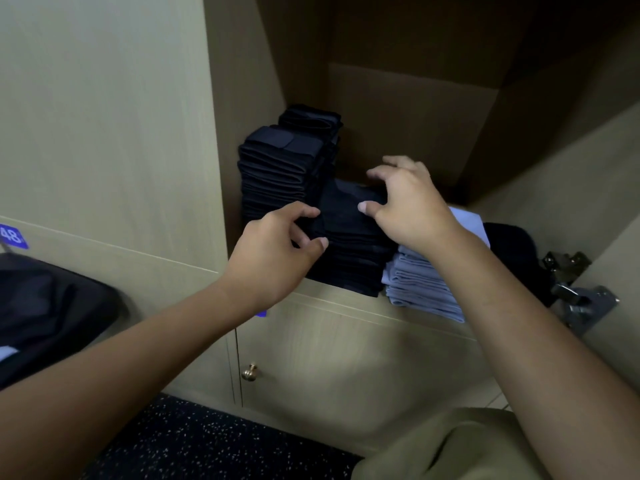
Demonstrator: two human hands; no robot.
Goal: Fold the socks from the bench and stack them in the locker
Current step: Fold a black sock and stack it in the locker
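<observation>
Inside the open locker [398,126] a tall stack of folded dark socks [277,168] stands at the back left. In front of it a lower dark stack [353,258] sits at the shelf's front edge. A folded dark sock [346,206] lies on top of that lower stack. My left hand [277,247] pinches its left edge with curled fingers. My right hand [408,202] grips its right side, fingers curled over the far edge and thumb on top. A stack of light blue folded socks [419,285] lies to the right, partly under my right wrist.
A dark item [516,247] lies at the shelf's right end beside metal door hinges [581,296]. A closed locker door with a brass knob [249,372] is below. Dark cloth [45,306] lies at the left, and a blue number tag [12,235] is on the panel.
</observation>
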